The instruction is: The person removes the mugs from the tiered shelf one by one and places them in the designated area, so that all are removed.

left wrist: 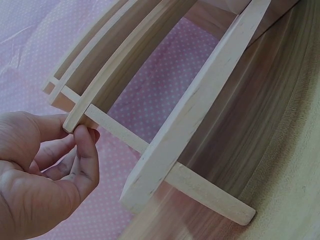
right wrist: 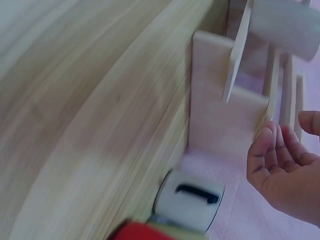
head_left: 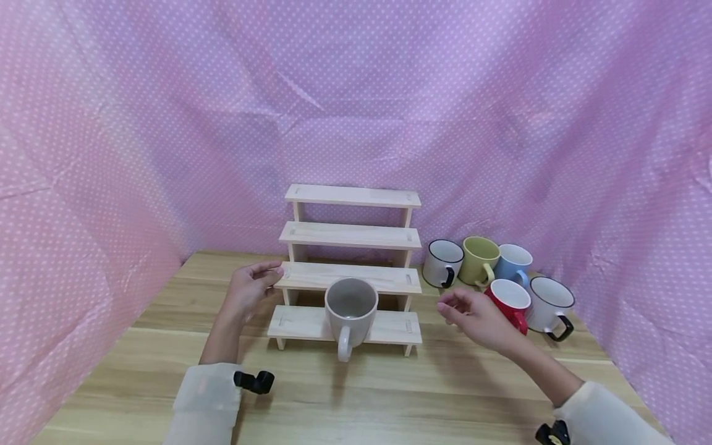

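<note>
A pale wooden stepped rack (head_left: 350,235) with several tiers stands on the table. My left hand (head_left: 250,287) pinches the left end of its second tier from the bottom; the left wrist view shows thumb and finger (left wrist: 86,155) on that board's corner. On the bottom tier sits a light grey mug (head_left: 351,318), upright, handle toward me. My right hand (head_left: 478,318) hovers right of the rack, fingers loosely bent, holding nothing. Behind it, partly hidden, is a red mug (head_left: 505,303). In the right wrist view the thumb stands apart from the fingers (right wrist: 260,160).
More mugs cluster right of the rack: a white one with black handle (head_left: 442,262), a yellow-green one (head_left: 479,259), a blue one (head_left: 513,266) and another white one with black rim (head_left: 547,306). Pink dotted cloth (head_left: 356,93) hangs behind the wood-grain table (head_left: 389,395).
</note>
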Action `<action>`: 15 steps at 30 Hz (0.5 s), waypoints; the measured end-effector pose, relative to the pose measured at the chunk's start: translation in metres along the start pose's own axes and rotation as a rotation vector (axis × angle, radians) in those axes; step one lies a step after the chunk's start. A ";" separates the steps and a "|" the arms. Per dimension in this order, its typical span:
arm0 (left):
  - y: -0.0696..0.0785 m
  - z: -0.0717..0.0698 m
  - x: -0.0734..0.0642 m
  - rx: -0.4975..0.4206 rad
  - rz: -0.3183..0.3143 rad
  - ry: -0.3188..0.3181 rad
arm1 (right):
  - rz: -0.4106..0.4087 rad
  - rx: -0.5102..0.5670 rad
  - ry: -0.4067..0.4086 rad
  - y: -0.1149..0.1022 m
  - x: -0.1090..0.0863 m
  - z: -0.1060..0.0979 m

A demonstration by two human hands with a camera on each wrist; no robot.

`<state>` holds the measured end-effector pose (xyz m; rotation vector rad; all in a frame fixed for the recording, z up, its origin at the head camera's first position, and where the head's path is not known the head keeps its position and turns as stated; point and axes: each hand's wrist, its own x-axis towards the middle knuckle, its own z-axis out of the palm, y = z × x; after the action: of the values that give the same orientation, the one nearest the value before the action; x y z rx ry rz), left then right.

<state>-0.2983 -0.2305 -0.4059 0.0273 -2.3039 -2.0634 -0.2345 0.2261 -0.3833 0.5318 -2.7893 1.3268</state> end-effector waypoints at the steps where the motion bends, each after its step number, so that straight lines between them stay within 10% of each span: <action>1: 0.000 0.000 0.000 0.000 0.000 -0.001 | 0.010 0.025 -0.023 -0.004 0.000 0.004; 15: -0.001 -0.001 0.000 -0.001 0.014 -0.004 | -0.280 0.131 -0.264 -0.043 0.006 0.054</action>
<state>-0.2978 -0.2315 -0.4066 0.0075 -2.2986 -2.0595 -0.2200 0.1585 -0.3841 1.1340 -2.6916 1.4750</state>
